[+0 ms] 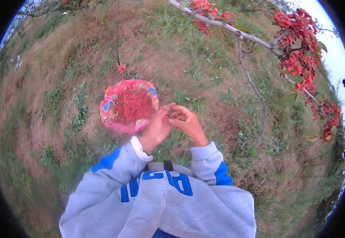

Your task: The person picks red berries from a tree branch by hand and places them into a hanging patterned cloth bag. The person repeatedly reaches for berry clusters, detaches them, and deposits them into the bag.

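My left hand [158, 126] and my right hand [188, 122] meet at mid-view, just right of a pink patterned cloth-lined basket [105, 115]. Small red berries [175, 116] on thin stems are pinched between the thumb and fingers of my right hand. The fingers of my left hand touch the same spot, but whether they grip anything is unclear. A heap of red berries [134, 104] with a few green leaves lies in the basket, which hangs from a thin dark cord [117, 38] with a red knotted tie [121, 68].
A pale branch [251, 37] crosses the upper right, bearing dense red berry clusters [300, 38]. From it a bare twig [251, 81] hangs down, right of my hands. Dry grass and green weeds [80, 110] cover the sloping ground below.
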Demonstrator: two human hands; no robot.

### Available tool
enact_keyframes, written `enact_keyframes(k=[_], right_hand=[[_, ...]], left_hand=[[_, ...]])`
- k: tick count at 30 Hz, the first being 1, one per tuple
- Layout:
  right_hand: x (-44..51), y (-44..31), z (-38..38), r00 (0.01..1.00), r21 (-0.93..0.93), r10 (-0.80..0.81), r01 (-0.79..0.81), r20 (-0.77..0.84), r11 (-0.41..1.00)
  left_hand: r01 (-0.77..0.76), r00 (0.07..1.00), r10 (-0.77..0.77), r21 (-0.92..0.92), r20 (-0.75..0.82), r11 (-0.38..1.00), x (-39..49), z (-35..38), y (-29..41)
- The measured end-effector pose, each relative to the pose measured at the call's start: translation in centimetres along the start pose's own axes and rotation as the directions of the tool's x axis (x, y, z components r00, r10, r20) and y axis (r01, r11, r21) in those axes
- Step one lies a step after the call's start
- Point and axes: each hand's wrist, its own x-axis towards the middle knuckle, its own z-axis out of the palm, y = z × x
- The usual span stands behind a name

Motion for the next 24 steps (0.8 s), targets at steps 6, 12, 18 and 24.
enact_keyframes(k=[6, 12, 18, 24], right_hand=[[0.2, 0.6, 1.2, 0.994, 0.07, -0.094, 0.097, -0.048, 0.993], [0.7, 1.2, 2.0, 0.964, 0.063, -0.088, 0.107, -0.25, 0.992], [0.9, 1.3, 1.5, 0.955, 0.14, -0.039, 0.083, -0.296, 0.987], [0.9, 1.1, 0.9, 0.953, 0.048, -0.001, 0.017, -0.302, 0.999]], left_hand=[[0.054, 0.988, -0.039, -0.092, 0.15, 0.994, -0.3, -1.2, 1.0], [0.08, 0.997, -0.076, -0.173, 0.028, 0.982, -0.5, -1.2, 1.1], [0.124, 0.992, -0.114, -0.3, 0.051, 0.946, -0.6, -1.4, 1.7], [0.164, 0.986, -0.165, -0.22, 0.014, 0.962, -0.2, -1.8, 1.7]])
